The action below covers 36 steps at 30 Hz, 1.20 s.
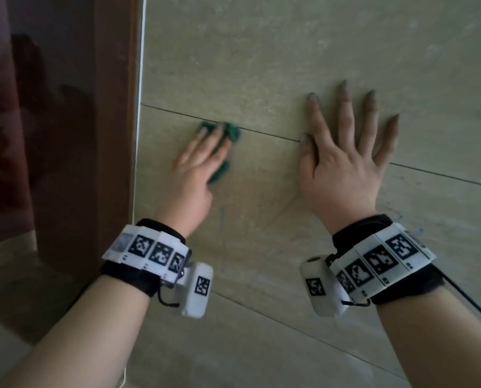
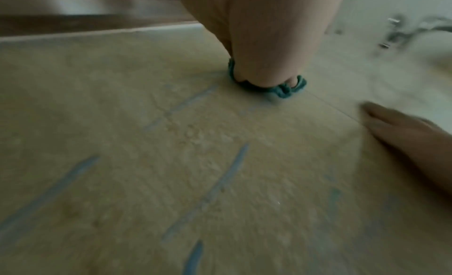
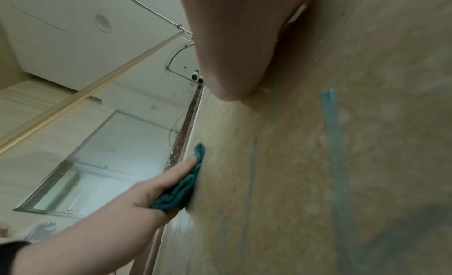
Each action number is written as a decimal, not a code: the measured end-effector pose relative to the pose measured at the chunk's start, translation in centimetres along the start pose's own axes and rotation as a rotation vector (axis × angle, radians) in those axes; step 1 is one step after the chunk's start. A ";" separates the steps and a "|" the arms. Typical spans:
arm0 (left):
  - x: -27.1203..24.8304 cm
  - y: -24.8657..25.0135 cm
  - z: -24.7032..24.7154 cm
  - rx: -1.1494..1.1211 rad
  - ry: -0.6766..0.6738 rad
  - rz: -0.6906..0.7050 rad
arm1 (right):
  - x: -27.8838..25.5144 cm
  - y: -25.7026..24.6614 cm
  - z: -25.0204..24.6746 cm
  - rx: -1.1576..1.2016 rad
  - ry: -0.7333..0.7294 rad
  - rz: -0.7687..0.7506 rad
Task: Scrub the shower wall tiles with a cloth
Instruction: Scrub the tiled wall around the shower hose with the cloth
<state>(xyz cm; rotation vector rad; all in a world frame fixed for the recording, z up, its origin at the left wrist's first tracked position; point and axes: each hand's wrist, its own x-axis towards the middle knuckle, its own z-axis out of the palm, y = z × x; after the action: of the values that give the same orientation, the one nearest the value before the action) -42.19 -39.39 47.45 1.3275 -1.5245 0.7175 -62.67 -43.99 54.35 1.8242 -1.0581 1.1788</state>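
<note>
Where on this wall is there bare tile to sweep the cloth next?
Bare beige tile lies above the grout line and between the hands. The left hand pressing the green cloth is near the brown frame; the right hand blocks rightward.

**Count of things in view**

Two hands: the left hand (image 1: 197, 161) and the right hand (image 1: 342, 163). One green cloth (image 1: 228, 133). Two wristbands, one per wrist (image 1: 149, 253) (image 1: 379, 259). One glass corner shelf (image 3: 179, 53) holding two dark-tipped markers (image 3: 197, 77).

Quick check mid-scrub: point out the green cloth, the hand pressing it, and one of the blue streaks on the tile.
green cloth (image 1: 232, 131), head view, bunched edge past fingertips.
left hand (image 1: 198, 163), head view, back of hand.
blue streak (image 2: 221, 184), left wrist view, mid-length.
</note>
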 end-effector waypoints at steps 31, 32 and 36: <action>-2.4 -2.7 -0.5 0.066 -0.112 0.046 | -0.6 -3.7 1.2 0.044 -0.045 0.006; -2.2 -3.4 -1.0 0.054 -0.084 -0.065 | -0.6 -3.7 1.1 0.043 -0.046 0.004; -2.4 -5.3 -1.5 0.027 0.018 -0.371 | -0.6 -3.6 1.2 0.036 -0.041 0.008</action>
<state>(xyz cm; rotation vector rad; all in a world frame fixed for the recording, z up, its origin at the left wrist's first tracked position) -36.76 -38.36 45.00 1.5648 -1.2100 0.5119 -59.11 -43.37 52.94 1.8807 -1.0744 1.1772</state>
